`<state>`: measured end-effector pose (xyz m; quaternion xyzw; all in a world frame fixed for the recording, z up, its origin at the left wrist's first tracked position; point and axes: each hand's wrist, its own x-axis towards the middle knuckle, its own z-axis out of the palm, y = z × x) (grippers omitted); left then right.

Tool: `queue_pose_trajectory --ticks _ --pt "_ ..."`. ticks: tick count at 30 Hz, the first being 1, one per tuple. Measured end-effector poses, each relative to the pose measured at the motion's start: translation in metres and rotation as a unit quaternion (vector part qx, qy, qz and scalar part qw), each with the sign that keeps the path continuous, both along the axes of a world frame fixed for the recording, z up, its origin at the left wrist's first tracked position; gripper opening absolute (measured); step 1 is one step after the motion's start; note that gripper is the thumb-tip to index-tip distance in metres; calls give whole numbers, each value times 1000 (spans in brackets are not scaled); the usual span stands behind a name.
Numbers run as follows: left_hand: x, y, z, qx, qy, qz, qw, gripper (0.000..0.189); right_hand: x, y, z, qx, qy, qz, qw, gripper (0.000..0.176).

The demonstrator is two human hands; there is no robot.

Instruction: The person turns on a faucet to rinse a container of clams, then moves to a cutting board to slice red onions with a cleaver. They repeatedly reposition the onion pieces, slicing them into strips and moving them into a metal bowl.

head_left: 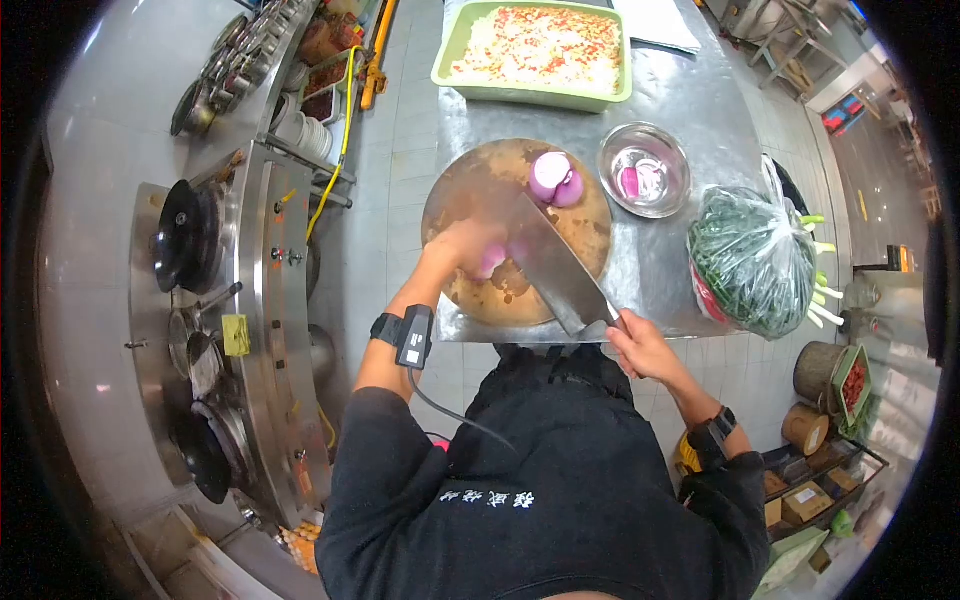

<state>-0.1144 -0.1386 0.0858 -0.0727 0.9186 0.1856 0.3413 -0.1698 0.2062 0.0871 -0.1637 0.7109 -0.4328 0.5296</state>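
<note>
A round wooden chopping board (570, 300) lies on the steel table. My right hand (643, 347) is closed round the handle of a cleaver (560, 262), its broad blade slanting up and left over the board. My left hand (468, 245) is smeared by motion on the board's left half. Against its fingertips is a purple onion piece (493, 262), close to the blade; whether the fingers grip it cannot be told. Peeled purple onions (555, 178), one showing a white cut face, sit at the board's upper right. Purple onion scraps lie in a clear bowl (645, 170) beside the board.
A green tub (538, 97) of chopped white and red food stands at the table's far end, near a white cloth or paper (655, 22). At right lies a plastic bag of leafy greens (752, 260). A stove with woks (185, 235) runs along the left.
</note>
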Motion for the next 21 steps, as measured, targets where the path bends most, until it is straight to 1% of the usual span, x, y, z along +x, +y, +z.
queue_pose_trajectory --ticks 1,2,5,8,10,12,14,15,17,19,21 --pt "1 0 2 -5 1 6 1000 78 -1 -1 8 1 4 3 1000 21" --pt "4 -4 0 0 10 7 1000 78 -2 -1 5 -1 7 12 1000 21" --pt "8 -9 -10 13 31 0 999 78 4 -3 -23 -9 21 23 999 21" --pt "7 -9 -9 11 28 -4 1000 78 4 -7 -29 7 24 32 999 20" --pt "6 -8 -10 0 15 -3 1000 78 -4 -8 -4 6 5 32 999 19" --pt "11 -12 -17 29 49 11 998 77 -10 -10 8 2 0 33 999 19" --pt "18 -15 -23 42 67 22 997 77 -15 -5 9 1 5 32 999 18" --pt "18 -16 -23 41 70 24 996 77 -14 -6 5 17 12 53 998 17" --pt "19 -15 -23 37 76 21 996 76 -2 -14 -21 1 29 56 998 17" --pt "19 -14 -21 29 85 17 996 76 5 -21 -16 8 43 57 997 18" --pt "19 -14 -24 29 89 21 995 74 -2 -17 -4 -11 50 61 997 18"
